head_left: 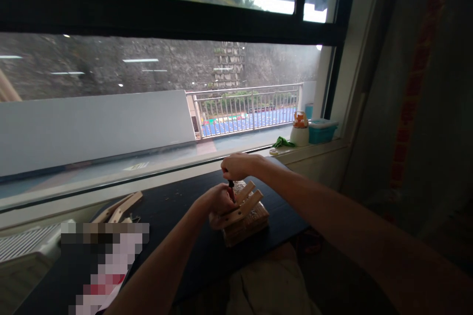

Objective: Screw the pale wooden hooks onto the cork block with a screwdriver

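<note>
My right hand (235, 166) is closed around the top of an upright screwdriver (231, 191), dark above and reddish lower down. Its tip is hidden behind my left fingers. My left hand (220, 198) grips a light wooden frame (244, 210) with two parallel slats and small dark holes. Beneath the frame lies a stacked bundle of wooden pieces (246, 231), shiny as if wrapped in clear film. The bundle rests on a dark tabletop (170, 211).
More wooden slats (123, 206) lie at the table's left, near a white slatted crate (33, 243). The window sill (314, 150) beyond holds a green cloth (283, 142), a white container (299, 134) with an orange top and a teal box (322, 131).
</note>
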Action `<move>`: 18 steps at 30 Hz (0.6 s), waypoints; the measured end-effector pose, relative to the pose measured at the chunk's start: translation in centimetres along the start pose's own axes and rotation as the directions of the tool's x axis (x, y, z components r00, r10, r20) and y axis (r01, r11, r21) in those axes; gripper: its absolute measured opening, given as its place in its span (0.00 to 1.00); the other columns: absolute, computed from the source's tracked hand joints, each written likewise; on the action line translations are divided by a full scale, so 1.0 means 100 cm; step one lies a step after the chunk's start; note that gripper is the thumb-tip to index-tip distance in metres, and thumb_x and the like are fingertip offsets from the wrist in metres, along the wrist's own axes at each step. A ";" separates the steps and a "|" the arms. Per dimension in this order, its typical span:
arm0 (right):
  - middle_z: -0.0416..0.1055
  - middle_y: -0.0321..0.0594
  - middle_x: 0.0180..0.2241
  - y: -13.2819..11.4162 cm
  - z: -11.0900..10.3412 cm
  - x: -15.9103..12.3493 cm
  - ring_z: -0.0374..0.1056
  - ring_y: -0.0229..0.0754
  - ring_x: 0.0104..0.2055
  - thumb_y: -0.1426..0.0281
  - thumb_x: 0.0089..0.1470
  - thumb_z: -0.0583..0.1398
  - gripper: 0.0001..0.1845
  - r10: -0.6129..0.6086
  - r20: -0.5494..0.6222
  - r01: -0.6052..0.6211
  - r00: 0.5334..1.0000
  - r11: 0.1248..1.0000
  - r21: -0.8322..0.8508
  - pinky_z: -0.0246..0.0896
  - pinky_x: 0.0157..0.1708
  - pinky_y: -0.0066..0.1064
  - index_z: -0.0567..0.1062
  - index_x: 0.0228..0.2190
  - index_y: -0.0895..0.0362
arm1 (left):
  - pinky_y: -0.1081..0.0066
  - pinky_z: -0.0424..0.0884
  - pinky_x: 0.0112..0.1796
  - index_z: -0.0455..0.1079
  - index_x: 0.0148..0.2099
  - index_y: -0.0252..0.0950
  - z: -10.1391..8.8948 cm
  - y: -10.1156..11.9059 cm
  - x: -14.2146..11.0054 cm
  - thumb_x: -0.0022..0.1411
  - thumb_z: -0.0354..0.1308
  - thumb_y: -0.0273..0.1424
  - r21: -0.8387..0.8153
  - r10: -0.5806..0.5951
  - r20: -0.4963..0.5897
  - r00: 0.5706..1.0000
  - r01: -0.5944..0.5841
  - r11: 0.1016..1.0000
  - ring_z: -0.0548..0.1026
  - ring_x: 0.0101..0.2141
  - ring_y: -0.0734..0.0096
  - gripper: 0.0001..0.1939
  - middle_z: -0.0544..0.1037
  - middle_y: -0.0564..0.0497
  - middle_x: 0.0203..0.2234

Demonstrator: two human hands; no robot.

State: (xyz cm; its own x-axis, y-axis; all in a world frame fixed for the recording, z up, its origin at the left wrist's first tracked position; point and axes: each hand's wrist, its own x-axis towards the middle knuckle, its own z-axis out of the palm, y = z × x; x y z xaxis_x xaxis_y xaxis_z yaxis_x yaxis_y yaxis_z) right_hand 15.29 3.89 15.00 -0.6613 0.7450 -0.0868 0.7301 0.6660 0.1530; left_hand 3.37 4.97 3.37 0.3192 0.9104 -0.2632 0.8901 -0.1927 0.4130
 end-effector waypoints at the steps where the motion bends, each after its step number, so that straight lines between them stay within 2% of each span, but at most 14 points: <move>1: 0.67 0.44 0.47 0.001 0.002 0.001 0.67 0.44 0.44 0.64 0.58 0.57 0.17 0.001 -0.001 -0.001 1.000 1.000 0.005 0.65 0.42 0.43 0.69 0.47 0.59 | 0.58 0.72 0.42 0.66 0.51 0.33 0.000 0.000 0.000 0.64 0.54 0.34 0.007 -0.009 -0.001 1.000 0.009 1.000 0.73 0.43 0.61 0.15 0.71 0.46 0.47; 8: 0.67 0.45 0.47 0.008 0.016 0.005 0.67 0.44 0.44 0.64 0.58 0.56 0.18 0.078 -0.032 -0.077 0.996 0.997 0.024 0.65 0.42 0.43 0.68 0.48 0.59 | 0.60 0.72 0.41 0.68 0.49 0.32 -0.005 0.008 -0.005 0.64 0.55 0.34 0.079 -0.016 0.023 1.000 0.014 0.997 0.73 0.42 0.62 0.14 0.72 0.47 0.45; 12: 0.67 0.44 0.47 0.005 0.009 0.004 0.67 0.43 0.43 0.64 0.58 0.56 0.17 0.099 -0.011 -0.098 0.995 0.995 0.029 0.66 0.41 0.42 0.69 0.47 0.59 | 0.59 0.72 0.41 0.67 0.50 0.32 -0.007 0.011 -0.006 0.64 0.55 0.34 0.112 -0.004 0.032 0.999 0.000 0.994 0.73 0.42 0.61 0.14 0.72 0.47 0.45; 18: 0.68 0.44 0.47 0.007 0.002 0.006 0.67 0.43 0.44 0.64 0.58 0.56 0.17 0.048 -0.015 -0.047 0.999 0.998 0.047 0.65 0.41 0.42 0.69 0.47 0.59 | 0.59 0.72 0.41 0.67 0.50 0.32 -0.006 0.009 -0.004 0.64 0.54 0.34 0.118 0.003 0.024 1.000 -0.006 0.993 0.73 0.42 0.62 0.14 0.72 0.46 0.45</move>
State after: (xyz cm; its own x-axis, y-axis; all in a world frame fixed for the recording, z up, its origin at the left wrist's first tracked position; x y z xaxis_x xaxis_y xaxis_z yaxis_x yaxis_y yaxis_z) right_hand 15.47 4.80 14.89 -0.6281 0.7754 -0.0645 0.7678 0.6311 0.1103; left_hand 3.87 4.68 4.38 0.3295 0.9009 -0.2824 0.9205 -0.2399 0.3085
